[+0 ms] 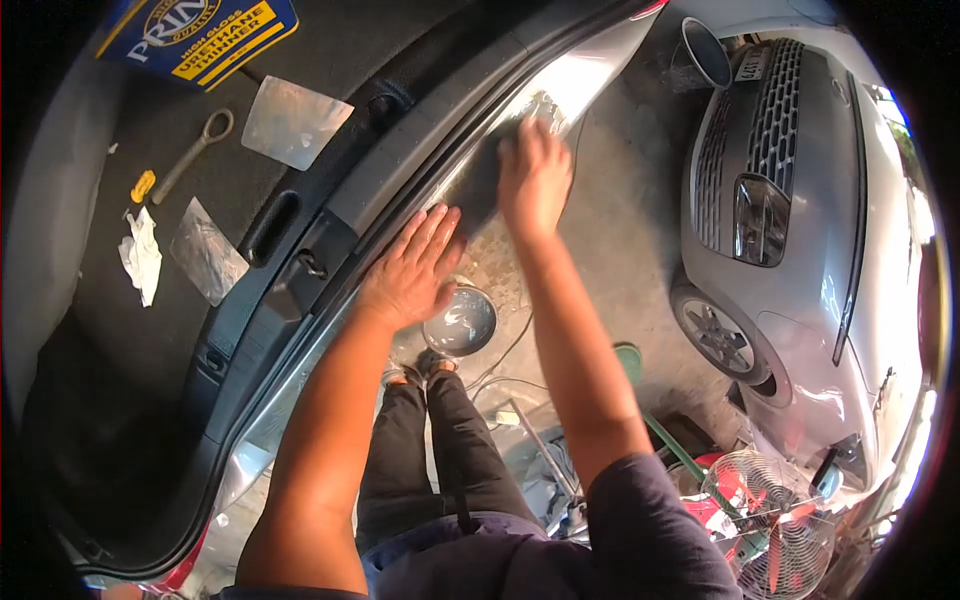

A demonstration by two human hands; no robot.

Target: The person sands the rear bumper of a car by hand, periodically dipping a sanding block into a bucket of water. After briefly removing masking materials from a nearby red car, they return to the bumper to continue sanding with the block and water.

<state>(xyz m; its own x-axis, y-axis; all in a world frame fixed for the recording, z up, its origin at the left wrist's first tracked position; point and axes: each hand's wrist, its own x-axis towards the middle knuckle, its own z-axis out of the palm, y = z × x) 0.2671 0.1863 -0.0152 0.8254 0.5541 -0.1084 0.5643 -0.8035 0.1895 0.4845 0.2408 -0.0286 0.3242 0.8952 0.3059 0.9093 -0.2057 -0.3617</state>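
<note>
My left hand (412, 268) lies flat, fingers apart, on the silver rear bumper (560, 85) of a car with an open boot. My right hand (535, 178) presses down on a dark sheet, perhaps sandpaper (478, 185), held against the bumper's glossy surface a little further along. The hand covers part of the sheet, so its far edge is hidden. A bowl of water (460, 322) stands on the concrete floor just below my left hand, beside my feet.
In the boot lie a blue thinner can (200, 35), a metal tow hook (192, 150), two clear sheets (293, 120), a yellow piece and a crumpled tissue (142, 255). A silver car (800, 200) is parked to the right. A fan (775, 520) and tools clutter the floor.
</note>
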